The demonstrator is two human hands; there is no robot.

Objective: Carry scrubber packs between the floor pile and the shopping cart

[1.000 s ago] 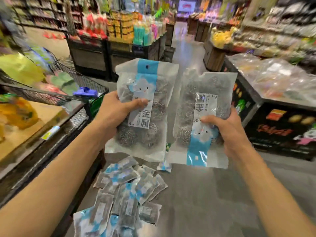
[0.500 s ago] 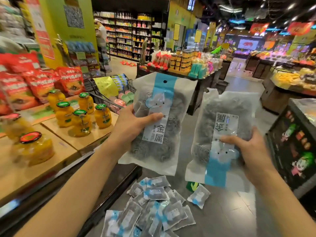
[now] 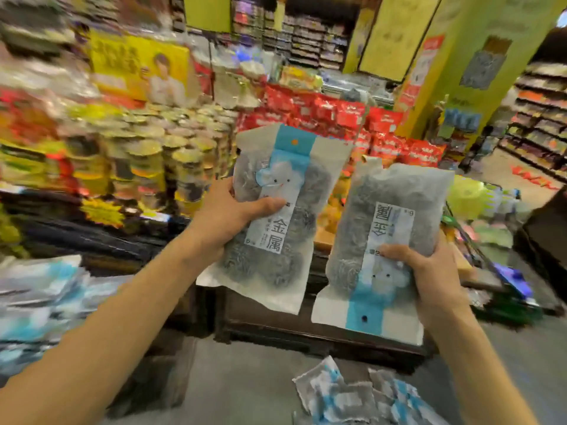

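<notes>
My left hand point(image 3: 225, 214) grips a clear packet of grey steel scourers point(image 3: 276, 240) with a blue and white label, held upright, thumb across its front. My right hand point(image 3: 429, 277) grips a second, like packet point(image 3: 386, 228), held upside down with its blue header at the bottom. The two packets are side by side at chest height, a little apart. More of the same packets point(image 3: 352, 397) lie in a heap on the grey floor below my right arm.
A dark wooden display stand point(image 3: 306, 329) is right in front, with stacked jars point(image 3: 147, 157) at left and red bags point(image 3: 337, 115) behind. A shopping cart point(image 3: 491, 256) stands at right. Blurred blue and white packets point(image 3: 36, 296) fill the left edge. An aisle runs off far right.
The view has swung to the left, toward the jars and red bags. Both hands keep their hold on the packets, which sit a little higher in view.
</notes>
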